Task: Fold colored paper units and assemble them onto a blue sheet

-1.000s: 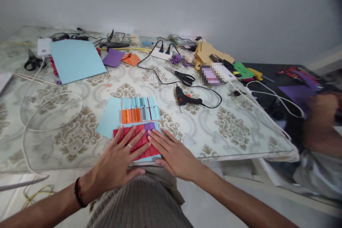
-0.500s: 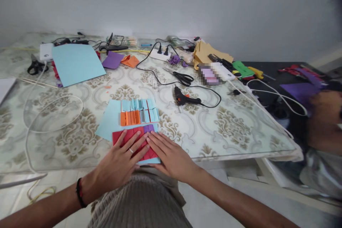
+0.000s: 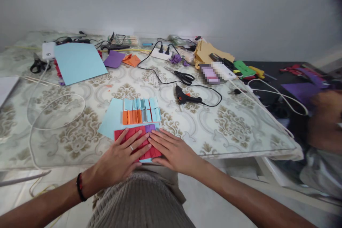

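Both palms lie over a red folded-paper panel (image 3: pixel 136 131) with a purple folded piece (image 3: pixel 150 127) at its upper right. My left hand (image 3: pixel 121 155) has its fingers stretched across the red folds, a ring on one finger. From the other side, my right hand (image 3: pixel 176 149) rests flat on the panel's right part, its fingertips meeting the left ones. Under the panel is a light blue sheet (image 3: pixel 108 119). Just beyond the hands, a second panel of folded light blue and orange paper (image 3: pixel 133 117) lies on that sheet. The hands hide part of the red panel.
A black glue gun (image 3: pixel 187 96) lies right of centre, with black-handled scissors (image 3: pixel 184 76) behind it. A power strip (image 3: pixel 161 53), brown paper (image 3: pixel 211 52) and a large blue sheet (image 3: pixel 80 62) are farther back. White cables (image 3: pixel 57 128) cross the left side. Another person's blurred arm (image 3: pixel 326 124) is at right.
The view has shifted slightly. My right thumb, which was near the panel's front edge, now lies up on its lower right part. Both hands stay flat on the red panel.
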A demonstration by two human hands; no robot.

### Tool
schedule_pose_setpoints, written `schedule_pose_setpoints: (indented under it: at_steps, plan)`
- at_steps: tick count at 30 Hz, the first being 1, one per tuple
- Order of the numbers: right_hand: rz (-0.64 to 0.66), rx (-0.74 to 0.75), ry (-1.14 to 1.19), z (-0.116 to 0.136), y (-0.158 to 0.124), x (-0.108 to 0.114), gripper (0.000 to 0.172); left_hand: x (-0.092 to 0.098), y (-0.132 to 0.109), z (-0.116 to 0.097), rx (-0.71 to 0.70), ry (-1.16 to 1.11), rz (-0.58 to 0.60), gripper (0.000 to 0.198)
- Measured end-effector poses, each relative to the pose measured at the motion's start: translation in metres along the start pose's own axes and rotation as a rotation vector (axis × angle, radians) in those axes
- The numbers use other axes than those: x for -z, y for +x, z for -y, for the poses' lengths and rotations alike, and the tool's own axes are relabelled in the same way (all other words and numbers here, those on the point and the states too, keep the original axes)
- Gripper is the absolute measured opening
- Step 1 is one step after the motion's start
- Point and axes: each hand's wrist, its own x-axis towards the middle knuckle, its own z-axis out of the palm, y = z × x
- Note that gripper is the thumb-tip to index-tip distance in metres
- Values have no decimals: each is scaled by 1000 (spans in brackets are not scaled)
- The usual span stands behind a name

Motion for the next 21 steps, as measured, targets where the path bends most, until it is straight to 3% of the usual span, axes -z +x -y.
schedule_pose_setpoints:
  at_steps: [4, 10, 16, 21]
  plan:
    - [25, 89, -114, -4, 7, 4, 55, 0, 0, 0, 3, -31, 7, 60]
    - [126, 190, -176, -13, 20, 17, 47, 18, 3, 3, 8, -105, 105, 70]
    - [295, 209, -178, -18, 24, 28, 52, 24, -1, 11, -28, -179, 139, 76]
    - [279, 201, -94, -23, 26, 30, 52, 36, 1, 19, -87, -234, 120, 76]
